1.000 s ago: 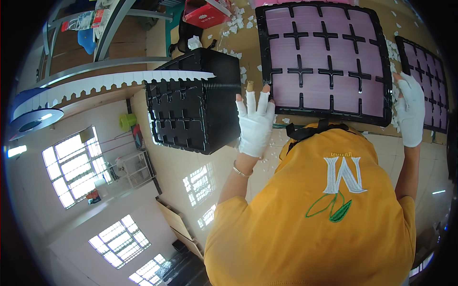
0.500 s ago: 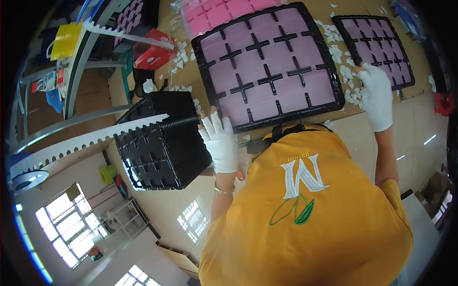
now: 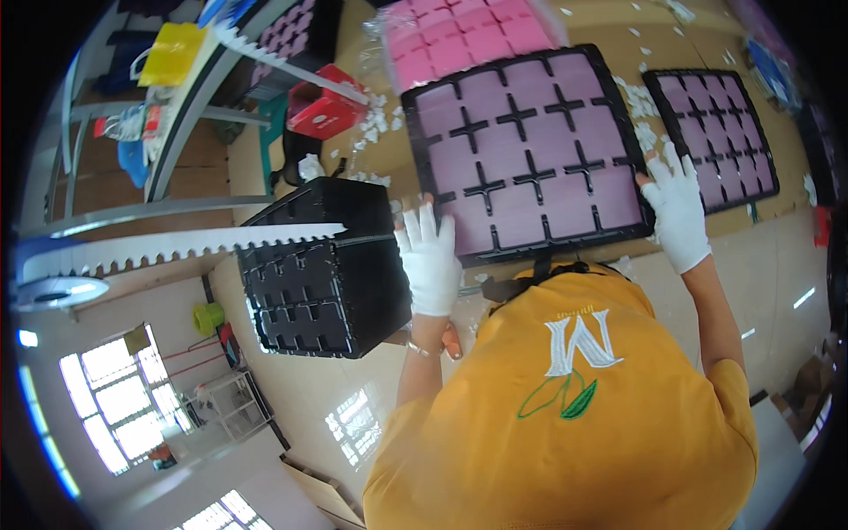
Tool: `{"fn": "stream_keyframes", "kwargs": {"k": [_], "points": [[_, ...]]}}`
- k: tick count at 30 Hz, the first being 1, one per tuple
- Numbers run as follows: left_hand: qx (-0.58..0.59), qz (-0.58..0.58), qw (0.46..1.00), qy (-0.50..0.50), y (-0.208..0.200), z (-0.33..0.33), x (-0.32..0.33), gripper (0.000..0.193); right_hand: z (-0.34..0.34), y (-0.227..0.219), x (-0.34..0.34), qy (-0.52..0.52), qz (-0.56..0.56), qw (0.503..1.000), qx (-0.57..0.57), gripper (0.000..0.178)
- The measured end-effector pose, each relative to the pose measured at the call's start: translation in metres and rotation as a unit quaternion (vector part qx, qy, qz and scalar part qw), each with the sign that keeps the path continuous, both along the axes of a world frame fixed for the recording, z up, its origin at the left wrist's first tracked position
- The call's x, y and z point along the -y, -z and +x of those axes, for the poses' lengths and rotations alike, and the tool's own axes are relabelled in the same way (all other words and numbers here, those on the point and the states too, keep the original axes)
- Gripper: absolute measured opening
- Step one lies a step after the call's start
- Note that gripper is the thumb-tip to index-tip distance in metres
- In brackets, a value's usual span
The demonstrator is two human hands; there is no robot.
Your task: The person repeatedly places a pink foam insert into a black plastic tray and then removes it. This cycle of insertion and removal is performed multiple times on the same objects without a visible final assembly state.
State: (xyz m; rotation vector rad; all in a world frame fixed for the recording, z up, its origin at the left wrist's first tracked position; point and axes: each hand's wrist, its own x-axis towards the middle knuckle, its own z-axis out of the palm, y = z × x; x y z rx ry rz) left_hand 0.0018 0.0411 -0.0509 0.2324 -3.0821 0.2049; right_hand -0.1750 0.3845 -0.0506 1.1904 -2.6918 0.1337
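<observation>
A large black plastic tray [image 3: 558,242] lies on the bench in front of me, with pinkish-purple sheet filling it between black cross-shaped dividers. At its left edge is my left hand [image 3: 431,269], in a white glove with bare fingertips, its fingers stretched out along the rim. My right hand [image 3: 680,212], gloved the same way, has its fingers spread at the tray's right rim. Neither hand is visibly closed around the rim. Just beyond my right hand lies a smaller tray [image 3: 724,132] of the same black and purple kind.
Black stacked trays [image 3: 375,274] stand left of my left hand. White scraps [image 3: 638,99] litter the cardboard-coloured bench top [image 3: 609,22]. Pink sheets [image 3: 468,31] in clear plastic lie behind the large tray, a red box [image 3: 327,104] at far left. A toothed metal strip [image 3: 194,247] juts in from the left.
My right hand has left the smaller tray and come across to the large tray's right rim. My left hand stays by its left edge. The whole view has shifted slightly.
</observation>
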Motion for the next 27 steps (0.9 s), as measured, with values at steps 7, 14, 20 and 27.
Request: {"fn": "stream_keyframes", "kwargs": {"k": [7, 14, 20, 27], "points": [[-0.151, 0.080, 0.983, 0.063, 0.001, -0.121, 0.060, 0.056, -0.090, -0.004, 0.088, 0.033, 0.019, 0.998, -0.047, 0.047], [-0.057, 0.009, 0.995, 0.083, 0.042, -0.174, 0.075, 0.057, -0.130, 0.011, 0.120, 0.016, 0.082, 0.996, -0.029, 0.055], [-0.023, -0.023, 0.998, 0.051, 0.035, -0.152, 0.085, 0.056, -0.131, 0.007, 0.097, 0.025, 0.131, 0.988, -0.074, 0.057], [-0.084, -0.032, 0.991, 0.101, 0.031, -0.155, 0.085, 0.048, -0.124, 0.007, 0.114, -0.027, 0.089, 0.995, -0.047, 0.055]]}}
